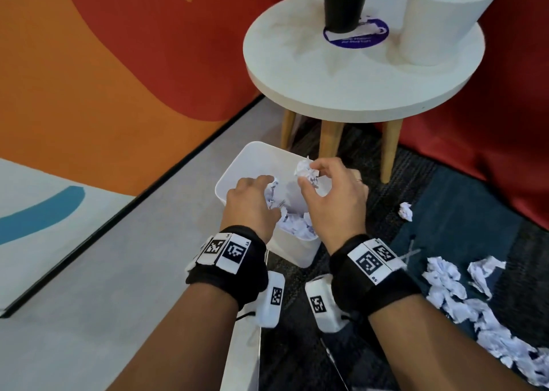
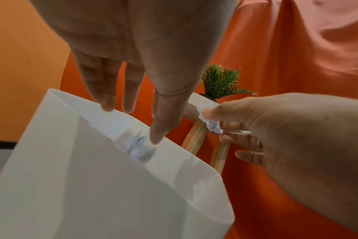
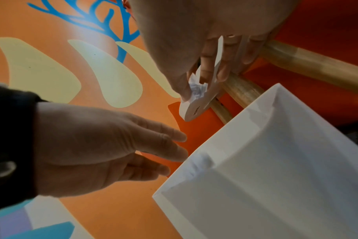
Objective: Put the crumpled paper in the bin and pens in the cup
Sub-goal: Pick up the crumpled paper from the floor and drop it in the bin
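Note:
A white bin (image 1: 237, 164) stands on the floor and holds several crumpled papers (image 1: 297, 227). My left hand (image 1: 271, 196) hovers over its opening with the fingers straight. A blurred paper ball (image 2: 141, 150) is just below the left fingertips, inside the bin. My right hand (image 1: 309, 176) is over the bin's far side. Its thumb and forefinger pinch a small crumpled paper (image 1: 304, 167), which also shows in the wrist views (image 2: 212, 126) (image 3: 195, 90). A tall white cup (image 1: 445, 19) stands on the round white table (image 1: 326, 72) behind the bin.
Several more crumpled papers (image 1: 445, 283) lie on the dark carpet to my right, with one alone (image 1: 406, 211) nearer the table. A black plant pot (image 1: 344, 4) stands on the table. Wooden table legs (image 1: 329, 141) rise just behind the bin. An orange wall runs along the left.

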Available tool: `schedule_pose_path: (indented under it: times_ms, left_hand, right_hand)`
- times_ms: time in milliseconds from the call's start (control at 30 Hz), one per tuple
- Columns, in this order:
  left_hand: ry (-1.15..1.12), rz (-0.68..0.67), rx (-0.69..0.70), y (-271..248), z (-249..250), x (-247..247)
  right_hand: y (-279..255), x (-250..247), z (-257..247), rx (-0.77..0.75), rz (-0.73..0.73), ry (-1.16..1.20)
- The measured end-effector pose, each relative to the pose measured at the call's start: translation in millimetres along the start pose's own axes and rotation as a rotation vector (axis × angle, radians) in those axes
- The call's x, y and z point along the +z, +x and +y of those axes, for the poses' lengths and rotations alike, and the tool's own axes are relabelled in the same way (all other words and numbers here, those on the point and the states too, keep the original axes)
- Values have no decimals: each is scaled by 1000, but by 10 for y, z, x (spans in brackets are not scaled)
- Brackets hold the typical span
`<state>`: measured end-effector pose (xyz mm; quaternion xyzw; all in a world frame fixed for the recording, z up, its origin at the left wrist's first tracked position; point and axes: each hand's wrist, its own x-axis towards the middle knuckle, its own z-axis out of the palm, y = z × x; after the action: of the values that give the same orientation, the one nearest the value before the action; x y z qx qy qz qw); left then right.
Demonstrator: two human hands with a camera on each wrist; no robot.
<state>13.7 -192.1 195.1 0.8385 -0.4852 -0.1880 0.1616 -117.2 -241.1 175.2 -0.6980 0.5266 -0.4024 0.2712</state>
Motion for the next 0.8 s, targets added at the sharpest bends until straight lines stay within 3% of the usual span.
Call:
schedule_pose_path:
  times_ms: [267,400,533,667,800]
  left_hand:
    - [37,16,44,-24,65,-39]
    - [27,28,78,-28,114,-49]
    - [-8,38,124,-62,207,-48]
    - [-77,20,289,-202,471,20]
    - [-96,-64,528,-412,852,249]
  right_hand:
    - [35,63,-17,-3,-8,-77]
    - [9,70,70,63,-144,-214]
    - [-48,-86,190,163,-50,-115]
    - [-238,-367,491,264,113,-67]
    - [-636,-576,1107,369,99,-175]
